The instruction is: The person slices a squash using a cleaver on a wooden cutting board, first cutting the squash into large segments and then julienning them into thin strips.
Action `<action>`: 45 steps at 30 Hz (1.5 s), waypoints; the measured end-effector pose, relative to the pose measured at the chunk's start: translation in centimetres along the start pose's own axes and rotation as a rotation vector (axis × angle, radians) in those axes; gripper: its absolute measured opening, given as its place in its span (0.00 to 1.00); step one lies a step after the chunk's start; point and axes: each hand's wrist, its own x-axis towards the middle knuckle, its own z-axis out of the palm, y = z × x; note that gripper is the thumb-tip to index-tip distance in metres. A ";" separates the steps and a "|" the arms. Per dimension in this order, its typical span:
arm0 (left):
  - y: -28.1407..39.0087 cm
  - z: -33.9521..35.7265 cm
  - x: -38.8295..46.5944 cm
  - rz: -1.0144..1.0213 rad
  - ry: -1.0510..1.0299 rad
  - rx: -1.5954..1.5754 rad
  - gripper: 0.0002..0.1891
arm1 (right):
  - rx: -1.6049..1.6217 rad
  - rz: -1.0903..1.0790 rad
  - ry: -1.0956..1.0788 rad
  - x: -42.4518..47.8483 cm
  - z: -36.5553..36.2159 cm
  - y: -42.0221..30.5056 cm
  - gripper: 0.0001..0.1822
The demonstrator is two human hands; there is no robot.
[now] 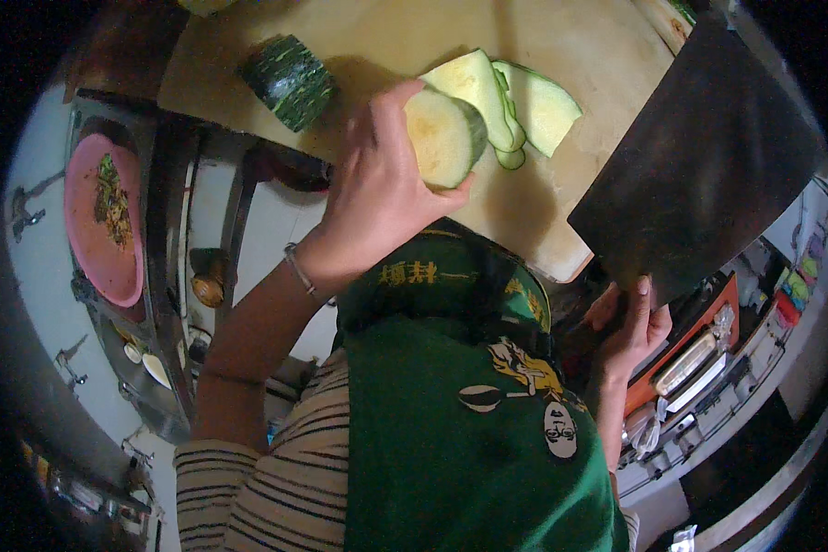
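Observation:
My left hand (pixel 390 162) grips a cut chunk of green-skinned squash (pixel 440 138) between thumb and fingers, its pale flesh facing up. Just right of the chunk, overlapping flat squash slices (pixel 541 103) lie on a worn pale cutting board (pixel 573 186). A dark green, speckled squash piece (pixel 290 83) rests skin up on the board, left of my left hand. My right hand (pixel 635 321) holds a large, dark-bladed cleaver (pixel 704 152), with the handle mostly hidden. Its broad blade covers the right side of the board.
A pink basin (pixel 103 221) containing vegetable scraps stands at a sink to the left. A brownish round item (pixel 208 290) sits on a lower shelf. Right, beyond my right hand, an orange-red tray (pixel 676 338) carries wrapped items. The board's near edge meets my green apron (pixel 448 441).

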 end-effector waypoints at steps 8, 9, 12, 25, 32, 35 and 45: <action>4.5 -4.9 0.5 0.136 -0.063 -0.078 0.50 | 0.091 0.042 -0.017 0.5 -0.8 0.5 0.11; 4.8 -5.1 0.1 0.122 -0.086 -0.100 0.51 | 0.093 0.040 -0.027 0.6 -0.8 0.4 0.11; 5.7 -6.0 -0.3 0.156 -0.148 -0.096 0.55 | 0.057 0.071 -0.015 0.6 -0.9 0.1 0.14; 6.1 -4.5 -1.2 -0.607 -0.248 -1.378 0.27 | 0.064 0.117 -0.043 0.8 -1.4 0.1 0.13; 1.9 -2.7 -2.9 -0.779 -0.435 -2.109 0.38 | -0.379 0.200 -0.351 1.8 -2.3 -0.7 0.09; 1.2 -1.9 -3.9 -0.696 -0.476 -2.367 0.43 | -0.619 -0.074 -0.599 2.7 -0.4 -0.4 0.07; 0.7 0.6 -3.2 -0.465 -0.298 -0.697 0.26 | -0.810 0.063 -0.524 4.3 0.3 0.7 0.10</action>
